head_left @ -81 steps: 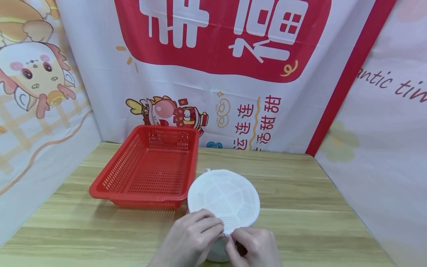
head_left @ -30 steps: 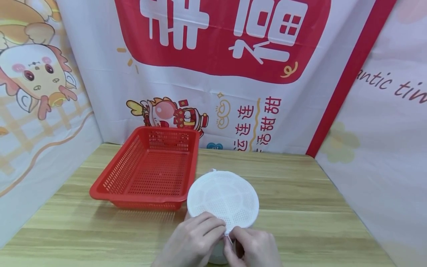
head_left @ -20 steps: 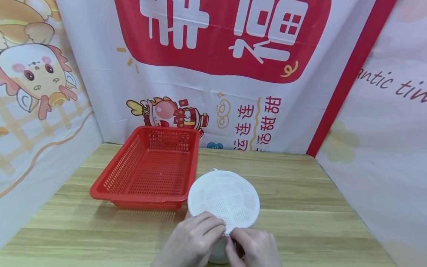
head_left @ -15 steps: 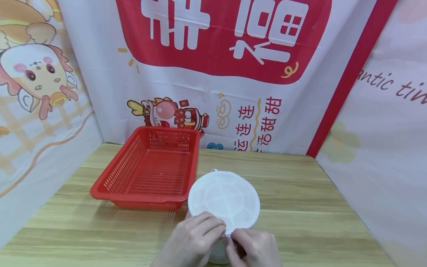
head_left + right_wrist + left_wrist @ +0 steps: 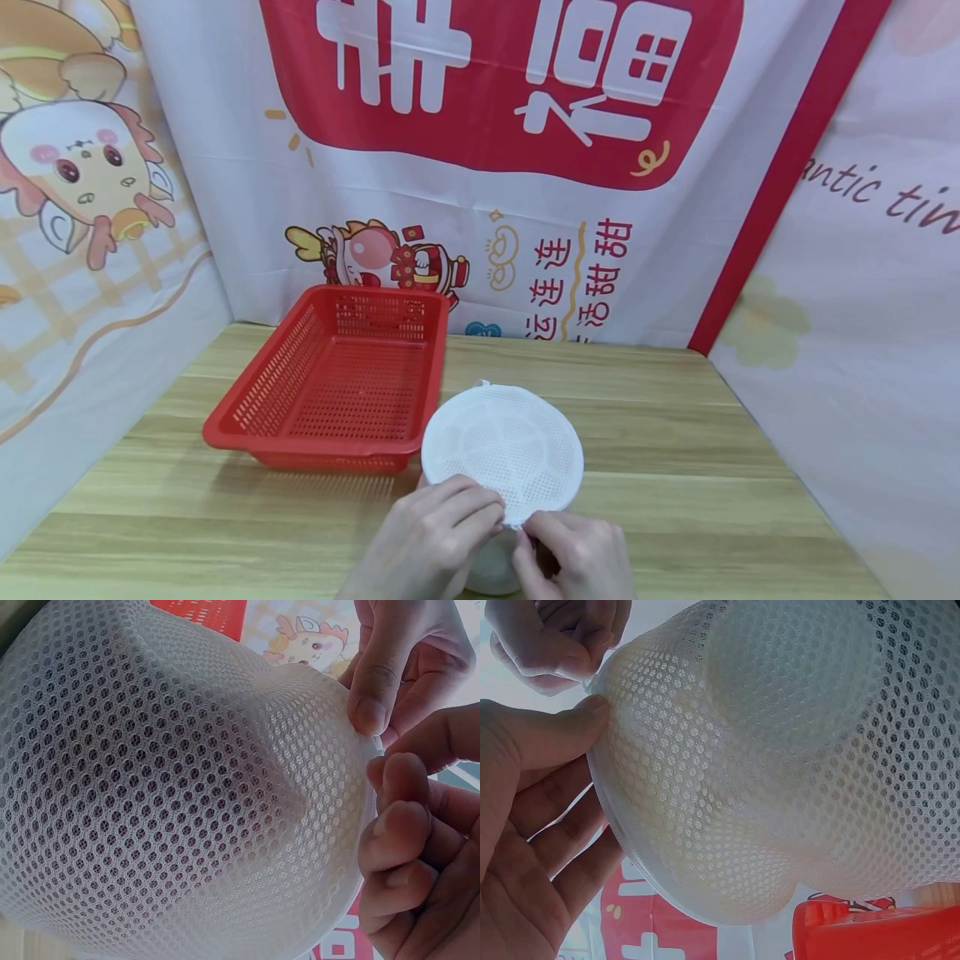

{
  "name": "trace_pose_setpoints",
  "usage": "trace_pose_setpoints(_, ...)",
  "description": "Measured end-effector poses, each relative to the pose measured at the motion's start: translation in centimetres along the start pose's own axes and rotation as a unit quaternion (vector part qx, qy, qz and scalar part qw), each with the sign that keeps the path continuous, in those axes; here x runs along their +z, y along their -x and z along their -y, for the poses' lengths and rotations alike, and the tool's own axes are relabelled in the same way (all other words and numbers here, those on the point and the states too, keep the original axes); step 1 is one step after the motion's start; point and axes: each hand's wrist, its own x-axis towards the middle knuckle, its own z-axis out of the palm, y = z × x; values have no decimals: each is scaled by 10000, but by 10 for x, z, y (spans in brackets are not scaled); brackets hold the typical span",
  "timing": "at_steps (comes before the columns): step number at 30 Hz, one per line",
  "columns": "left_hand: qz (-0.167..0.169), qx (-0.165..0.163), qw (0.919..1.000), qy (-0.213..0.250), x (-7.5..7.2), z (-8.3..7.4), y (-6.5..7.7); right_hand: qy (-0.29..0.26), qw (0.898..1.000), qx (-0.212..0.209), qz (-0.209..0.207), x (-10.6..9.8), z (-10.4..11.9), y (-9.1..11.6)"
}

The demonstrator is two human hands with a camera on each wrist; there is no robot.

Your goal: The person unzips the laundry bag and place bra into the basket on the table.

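A white mesh laundry bag (image 5: pixel 502 450) with a round, stiff-rimmed top stands upright in front of me on the table. My left hand (image 5: pixel 438 533) pinches its near rim, the thumb on the side and the fingers over the top. Just to the right, my right hand (image 5: pixel 573 554) pinches something small at the same rim, perhaps a zip pull; the fingertips hide it. The left wrist view shows the honeycomb mesh wall (image 5: pixel 705 787) bulging and partly see-through. In the right wrist view, something darker shows faintly through the mesh (image 5: pixel 172 765), too unclear to name.
A red plastic basket (image 5: pixel 322 446) with slotted walls stands left of the bag, close to it. The wood-grain table (image 5: pixel 675 467) ends at printed cloth walls (image 5: pixel 480 192) at the back and both sides.
The bag has turned slightly, its far tab shifting a little to the right. My right hand has edged slightly right along the rim; my left hand keeps its hold.
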Motion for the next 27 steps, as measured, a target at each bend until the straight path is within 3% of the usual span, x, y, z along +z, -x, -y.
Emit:
trace_pose_setpoints(10, -152, 106, 9997, -166, -1, 1, -1, 20, 9996, 253, 93, 3, -8, 13)
trace_pose_setpoints(19, -15, -121, 9999, 109, -3, 3, 2, 131, 9995, 275, -108, 4, -9, 13)
trace_pose_setpoints(27, -59, 75, 9999, 30, 0, 0, -1, -240, 9991, -332, -98, 7, -10, 10)
